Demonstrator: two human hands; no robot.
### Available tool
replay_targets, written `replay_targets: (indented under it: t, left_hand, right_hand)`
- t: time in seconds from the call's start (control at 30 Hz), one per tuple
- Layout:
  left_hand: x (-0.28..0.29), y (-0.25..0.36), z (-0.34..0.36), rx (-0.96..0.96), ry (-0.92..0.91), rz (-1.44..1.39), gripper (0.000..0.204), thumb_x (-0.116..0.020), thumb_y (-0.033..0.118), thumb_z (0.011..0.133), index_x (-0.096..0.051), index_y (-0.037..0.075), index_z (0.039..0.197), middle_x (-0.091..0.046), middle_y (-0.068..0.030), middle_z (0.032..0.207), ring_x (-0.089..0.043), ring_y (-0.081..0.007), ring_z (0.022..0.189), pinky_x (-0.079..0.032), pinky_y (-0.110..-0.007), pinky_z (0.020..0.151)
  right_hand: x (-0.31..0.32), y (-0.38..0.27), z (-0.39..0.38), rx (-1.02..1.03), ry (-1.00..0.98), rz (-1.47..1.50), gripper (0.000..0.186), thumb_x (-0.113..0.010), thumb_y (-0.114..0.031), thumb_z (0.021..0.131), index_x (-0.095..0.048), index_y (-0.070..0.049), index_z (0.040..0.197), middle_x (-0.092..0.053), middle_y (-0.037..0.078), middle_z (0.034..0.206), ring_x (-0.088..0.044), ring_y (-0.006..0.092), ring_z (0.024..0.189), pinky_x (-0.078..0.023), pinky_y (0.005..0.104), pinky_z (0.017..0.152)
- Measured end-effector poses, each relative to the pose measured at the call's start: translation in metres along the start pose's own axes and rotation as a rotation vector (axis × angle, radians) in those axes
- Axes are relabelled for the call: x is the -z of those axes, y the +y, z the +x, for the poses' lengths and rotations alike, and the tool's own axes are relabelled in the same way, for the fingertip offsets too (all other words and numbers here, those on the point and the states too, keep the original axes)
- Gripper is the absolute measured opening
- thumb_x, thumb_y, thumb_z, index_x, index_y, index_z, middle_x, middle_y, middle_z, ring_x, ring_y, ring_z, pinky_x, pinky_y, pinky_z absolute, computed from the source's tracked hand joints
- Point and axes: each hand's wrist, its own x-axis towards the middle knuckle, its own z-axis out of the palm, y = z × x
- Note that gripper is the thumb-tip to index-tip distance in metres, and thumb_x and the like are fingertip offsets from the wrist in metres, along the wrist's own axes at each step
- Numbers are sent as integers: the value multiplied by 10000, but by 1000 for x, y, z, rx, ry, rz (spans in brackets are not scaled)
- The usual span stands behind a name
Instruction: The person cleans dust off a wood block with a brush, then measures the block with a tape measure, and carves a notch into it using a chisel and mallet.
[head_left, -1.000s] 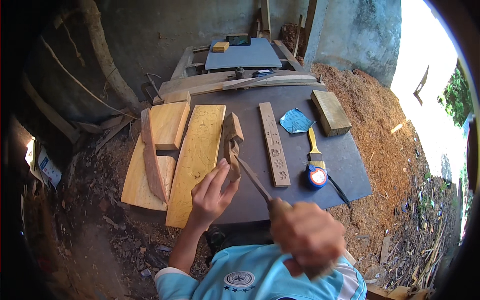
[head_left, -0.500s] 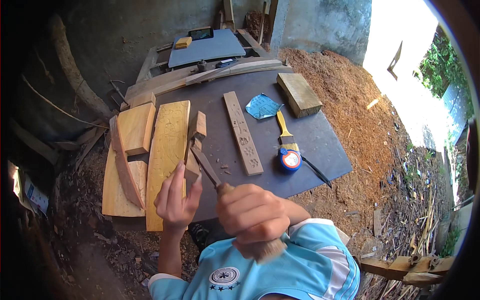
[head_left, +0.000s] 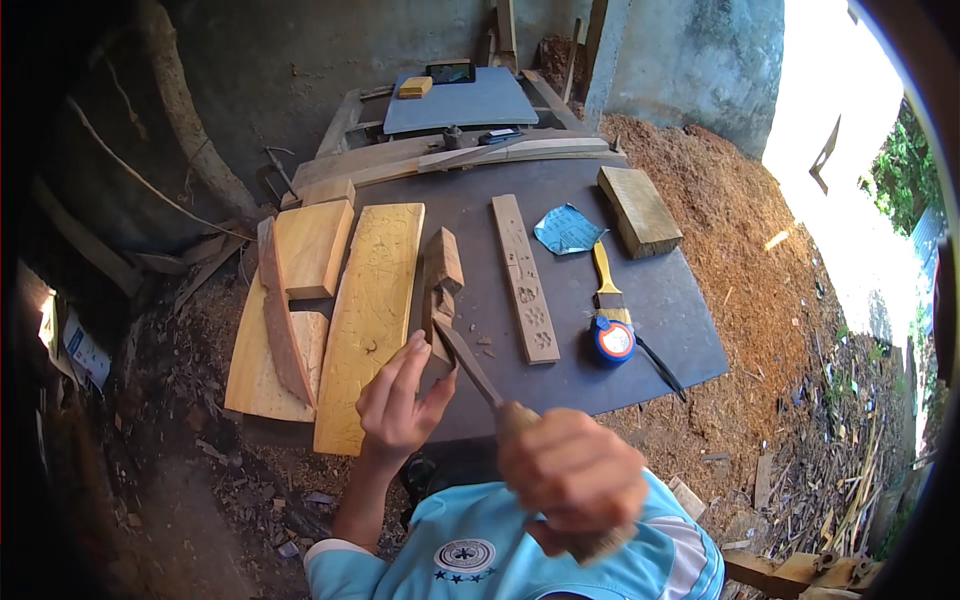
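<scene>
My left hand [head_left: 408,395] pinches the near end of a small notched wood block [head_left: 443,265] between thumb and fingers. The block lies lengthwise on the dark tabletop, with a cut-out along its middle. In my right hand [head_left: 572,470], a chisel [head_left: 470,364] is gripped by its wooden handle, the fist slightly blurred. Its blade slants away from me, and the tip meets the block's notch, just beyond my left fingertips. Beside the block on the left lies a long yellowish board [head_left: 372,320]. A narrow strip with carved flower-like patterns [head_left: 525,280] rests to the right.
The dark table [head_left: 640,300] also bears a yellow-handled brush [head_left: 604,270], a blue tape measure [head_left: 613,341], a blue sandpaper piece [head_left: 568,230] and a thick block [head_left: 638,212]. More boards [head_left: 313,245] lie at the left. Sawdust [head_left: 730,220] covers the ground at right.
The whole view has shifted, so the table sits further right in the picture. The chisel tip has come slightly nearer me along the block, and my right hand has drawn back a little.
</scene>
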Motion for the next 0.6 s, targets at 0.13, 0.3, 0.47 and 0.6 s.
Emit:
replay_targets:
  t: [0.13, 0.3, 0.47, 0.6]
  left_hand:
    - [10, 4, -2, -38, 5, 25, 310, -720, 51, 723, -583, -95, 960, -624, -195, 910, -655, -301, 820, -561, -331, 665]
    - [5, 3, -9, 87, 39, 10, 277, -723, 41, 717, -600, -70, 938, -622, -190, 908, -653, -290, 831, -564, -334, 666]
    - [7, 5, -4, -26, 3, 29, 314, -727, 58, 719, -582, -84, 959, -626, -171, 905, -656, -279, 835, -564, -316, 668]
    - [2, 3, -13, 43, 27, -5, 320, -731, 54, 712, -579, -75, 963, -626, -170, 907, -654, -275, 823, -565, -313, 662]
  right_hand:
    - [7, -24, 19, 157, -340, 124, 67, -481, 4, 728, -483, 70, 739, -487, 164, 574, -479, 247, 434, -407, 376, 396]
    - [-3, 2, -1, 37, -66, 48, 70, -493, -5, 744, -484, 65, 746, -500, 151, 591, -501, 257, 457, -401, 366, 400]
    - [6, -14, 15, 87, -241, 111, 92, -477, 52, 671, -495, 67, 581, -501, 164, 571, -540, 299, 471, -475, 420, 436]
    - [8, 8, 6, -115, -135, 6, 113, -476, 48, 693, -505, 69, 585, -511, 172, 572, -557, 299, 481, -481, 423, 437]
